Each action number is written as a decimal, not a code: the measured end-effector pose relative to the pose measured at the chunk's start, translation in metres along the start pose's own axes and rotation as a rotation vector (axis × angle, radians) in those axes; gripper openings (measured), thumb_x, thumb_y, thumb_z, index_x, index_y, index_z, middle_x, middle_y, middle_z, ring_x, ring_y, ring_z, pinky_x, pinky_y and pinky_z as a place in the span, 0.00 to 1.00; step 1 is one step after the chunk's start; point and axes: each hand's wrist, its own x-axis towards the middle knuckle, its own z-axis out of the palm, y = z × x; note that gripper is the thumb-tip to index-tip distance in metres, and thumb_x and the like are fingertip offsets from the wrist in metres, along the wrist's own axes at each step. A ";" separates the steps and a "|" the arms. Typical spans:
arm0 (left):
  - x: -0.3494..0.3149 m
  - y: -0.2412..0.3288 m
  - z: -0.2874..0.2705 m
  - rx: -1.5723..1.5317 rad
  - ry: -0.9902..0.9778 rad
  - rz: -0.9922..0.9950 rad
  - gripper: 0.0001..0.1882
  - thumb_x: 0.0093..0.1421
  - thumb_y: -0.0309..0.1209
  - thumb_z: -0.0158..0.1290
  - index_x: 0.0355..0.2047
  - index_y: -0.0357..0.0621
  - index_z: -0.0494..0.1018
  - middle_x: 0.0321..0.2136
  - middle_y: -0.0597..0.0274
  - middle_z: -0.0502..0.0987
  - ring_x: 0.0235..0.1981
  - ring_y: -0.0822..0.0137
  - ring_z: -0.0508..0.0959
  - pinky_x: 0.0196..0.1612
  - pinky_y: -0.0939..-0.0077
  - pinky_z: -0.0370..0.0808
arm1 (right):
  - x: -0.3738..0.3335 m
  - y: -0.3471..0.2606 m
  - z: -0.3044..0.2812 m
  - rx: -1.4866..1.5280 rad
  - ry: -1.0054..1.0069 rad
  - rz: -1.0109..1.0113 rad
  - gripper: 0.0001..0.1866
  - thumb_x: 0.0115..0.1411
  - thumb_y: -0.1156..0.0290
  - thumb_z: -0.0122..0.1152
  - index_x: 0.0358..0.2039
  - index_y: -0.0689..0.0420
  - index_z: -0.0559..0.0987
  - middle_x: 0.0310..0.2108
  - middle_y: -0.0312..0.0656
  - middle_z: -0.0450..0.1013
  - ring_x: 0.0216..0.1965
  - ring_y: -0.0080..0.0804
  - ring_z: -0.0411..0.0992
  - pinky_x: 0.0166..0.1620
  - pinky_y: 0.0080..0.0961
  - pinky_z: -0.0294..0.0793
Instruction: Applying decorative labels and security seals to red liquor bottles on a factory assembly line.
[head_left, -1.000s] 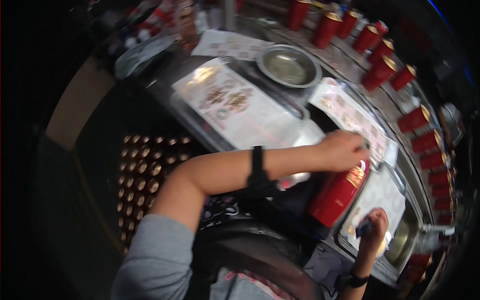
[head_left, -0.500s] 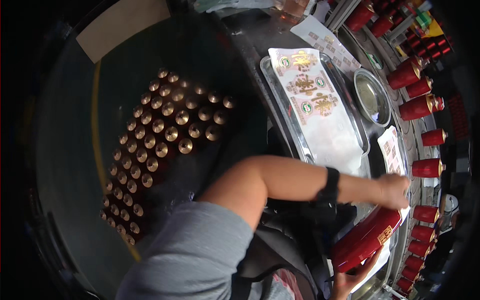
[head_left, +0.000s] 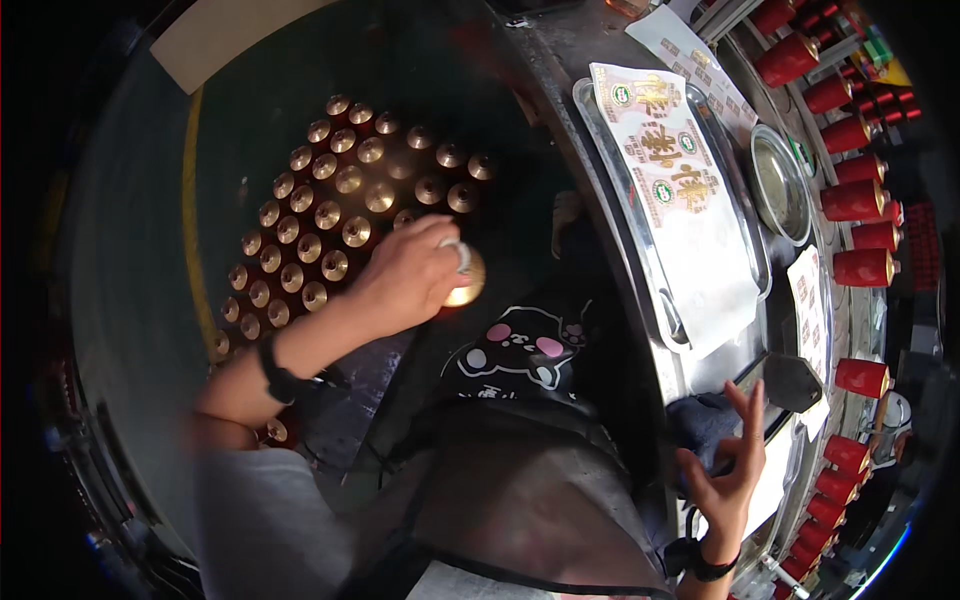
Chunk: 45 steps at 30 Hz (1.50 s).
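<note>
My left hand (head_left: 415, 272) is closed around the top of a red bottle (head_left: 467, 287) with a gold shoulder, at the near right edge of a group of similar bottles (head_left: 329, 213). Most of the held bottle's body is hidden below my hand. On the right, my right hand (head_left: 732, 475) is raised with its fingers spread and nothing in it. A dark blue cloth (head_left: 703, 422) lies close beside its fingertips. Just beyond is a dark, flat, angular piece (head_left: 794, 383) at the table edge.
A metal tray (head_left: 668, 310) holds label sheets (head_left: 655, 140) with gold print. Beside it stands a round metal bowl (head_left: 780, 185). Another label sheet (head_left: 806, 300) lies nearer. Red bottles (head_left: 862, 267) line the conveyor at the right. A cardboard piece (head_left: 225, 40) is at the far left.
My left hand has swung from the table at the right over to the bottle group at the left. The red bottle between my hands has left the table, and my right hand has opened.
</note>
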 end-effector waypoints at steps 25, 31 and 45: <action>-0.122 -0.230 0.272 0.331 -0.206 -0.460 0.08 0.50 0.28 0.60 0.32 0.45 0.81 0.42 0.57 0.78 0.47 0.55 0.77 0.52 0.60 0.75 | -0.025 -0.031 -0.021 -0.174 0.090 0.351 0.52 0.46 0.65 0.71 0.70 0.60 0.57 0.55 0.49 0.75 0.20 0.18 0.64 0.22 0.15 0.60; -0.157 -0.248 0.250 0.318 -0.227 -0.450 0.11 0.57 0.26 0.51 0.41 0.40 0.75 0.39 0.46 0.78 0.46 0.48 0.77 0.49 0.56 0.75 | -0.028 -0.009 -0.021 0.007 0.032 0.228 0.49 0.50 0.68 0.72 0.71 0.53 0.58 0.57 0.48 0.72 0.27 0.27 0.67 0.29 0.22 0.69; 0.237 0.139 0.001 -0.490 0.280 0.256 0.11 0.60 0.23 0.55 0.43 0.35 0.76 0.35 0.57 0.78 0.38 0.65 0.77 0.45 0.71 0.73 | -0.089 0.144 -0.052 1.457 0.696 0.606 0.23 0.66 0.56 0.53 0.45 0.66 0.80 0.31 0.47 0.80 0.25 0.25 0.73 0.31 0.20 0.73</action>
